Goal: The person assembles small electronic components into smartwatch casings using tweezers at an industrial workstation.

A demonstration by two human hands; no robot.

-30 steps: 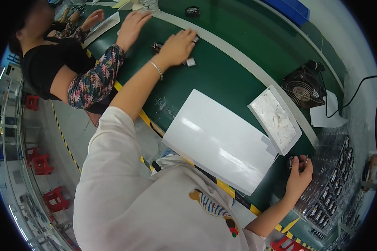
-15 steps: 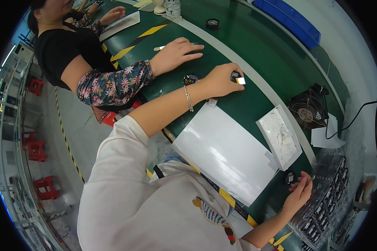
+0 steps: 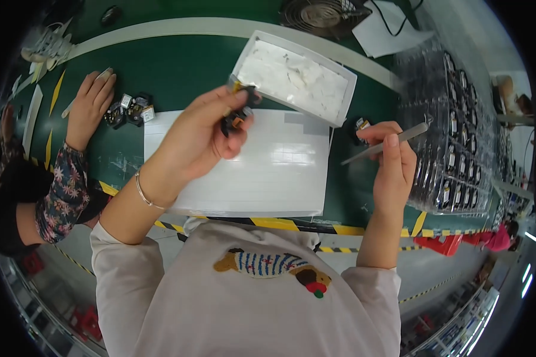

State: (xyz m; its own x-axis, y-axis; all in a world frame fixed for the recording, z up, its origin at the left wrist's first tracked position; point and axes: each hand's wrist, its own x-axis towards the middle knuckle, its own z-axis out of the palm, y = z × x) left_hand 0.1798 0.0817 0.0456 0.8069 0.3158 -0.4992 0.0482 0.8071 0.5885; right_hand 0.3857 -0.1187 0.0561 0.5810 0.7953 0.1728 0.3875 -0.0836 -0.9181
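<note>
My left hand [image 3: 211,128] is raised over the left part of a glossy white sheet [image 3: 268,172]. Its fingers pinch a small black part [image 3: 239,113] with an orange patch and a yellowish tab. To the right of the sheet, my right hand [image 3: 393,157] grips a slim, pointed grey tool [image 3: 414,132] that looks like tweezers. The tool's tip slants down to the left, touching nothing. Just behind my right fingers lies another small black part [image 3: 361,128] with a pale label, partly covered. A shallow white box [image 3: 345,104] with whitish material inside stands beyond the sheet.
Clear plastic trays [image 3: 426,169] holding several black parts are stacked at the right. Several black parts [image 3: 131,110] lie left of the sheet, near a co-worker's hand [image 3: 92,107]. A fan [image 3: 321,12] and white paper [image 3: 390,30] are at the back. Striped tape [image 3: 274,224] edges the table.
My left hand has come back from the far left to above the sheet, bringing the black part. My view has swung right. The tool in my right hand now shows plainly.
</note>
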